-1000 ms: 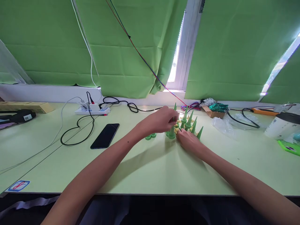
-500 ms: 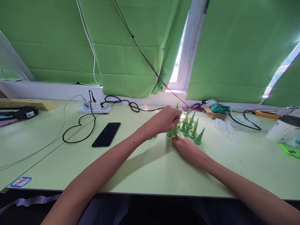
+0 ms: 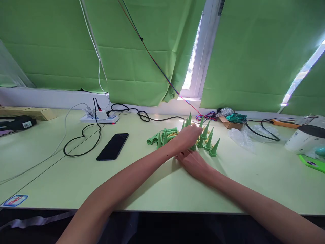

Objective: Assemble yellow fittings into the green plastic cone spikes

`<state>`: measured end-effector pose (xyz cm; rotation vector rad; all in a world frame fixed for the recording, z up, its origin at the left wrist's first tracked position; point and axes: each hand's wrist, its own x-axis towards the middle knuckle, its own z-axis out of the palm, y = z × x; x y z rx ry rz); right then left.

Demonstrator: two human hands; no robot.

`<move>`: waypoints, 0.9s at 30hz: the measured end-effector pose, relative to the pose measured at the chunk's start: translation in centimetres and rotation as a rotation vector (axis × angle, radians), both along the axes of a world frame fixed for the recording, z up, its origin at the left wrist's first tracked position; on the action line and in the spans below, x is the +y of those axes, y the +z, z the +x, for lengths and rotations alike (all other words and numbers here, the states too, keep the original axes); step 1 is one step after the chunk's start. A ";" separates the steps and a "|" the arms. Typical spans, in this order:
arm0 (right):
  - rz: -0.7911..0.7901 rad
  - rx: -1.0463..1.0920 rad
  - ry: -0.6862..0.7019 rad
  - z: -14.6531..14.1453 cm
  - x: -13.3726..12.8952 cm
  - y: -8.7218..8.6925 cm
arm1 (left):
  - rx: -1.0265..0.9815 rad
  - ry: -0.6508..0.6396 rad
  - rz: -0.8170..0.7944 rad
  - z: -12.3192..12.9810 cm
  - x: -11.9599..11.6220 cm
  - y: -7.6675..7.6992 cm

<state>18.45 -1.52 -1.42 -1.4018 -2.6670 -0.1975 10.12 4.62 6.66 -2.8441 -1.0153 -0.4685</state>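
"What did you have on the head camera?"

"Green cones [image 3: 214, 149], smooth and sharply pointed, several upright on flared round bases. They stood right of centre on the pale, flat table [image 3: 76, 183], around and beyond the hands."

"And the left hand [image 3: 190, 135]?"

"From my end it was right over the cluster, fingers curled in narrow. The back of the hand hid the tips, so I couldn't tell whether it gripped a cone."

"The right hand [image 3: 191, 162]?"

"Low and on the near side, just beside the cone bases, fingers bent. Its grip I couldn't tell either."

"Anything left of them?"

"Green tubular pieces [image 3: 152, 139], rounded and lying on their sides, with crumbly-looking yellow bits [image 3: 174, 135] among them. Farther left lay a phone [image 3: 112, 146], a flat, glossy black slab, with a thin, looping black cable [image 3: 81, 136] beyond it."

"And the far right?"

"I had an open cardboard box [image 3: 230, 122] holding crinkled green wrapping [image 3: 236, 117], then crumpled clear plastic [image 3: 241, 138], and a white cup [image 3: 304, 138] with a dark lid, tilted in my view."
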 end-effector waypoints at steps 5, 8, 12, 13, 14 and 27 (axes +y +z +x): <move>0.029 0.117 0.014 0.9 -0.5 0.9 | -0.193 -0.050 -0.103 -1.8 -0.8 3.1; 0.076 0.229 0.104 0.9 -0.6 1.3 | -0.369 -0.007 -0.058 -4.4 0.2 6.1; 0.037 0.396 0.211 0.1 -0.1 1.0 | -0.359 0.195 -0.137 -8.2 5.2 7.4; 0.016 0.435 0.215 -0.3 0.0 0.8 | -0.293 0.223 -0.188 -9.0 6.6 6.8; -0.013 0.464 0.205 -0.6 0.2 0.6 | -0.242 0.223 -0.263 -9.7 8.0 5.9; -0.227 0.515 0.064 -0.9 1.5 -0.6 | -0.289 0.037 -0.623 -11.4 12.4 -4.9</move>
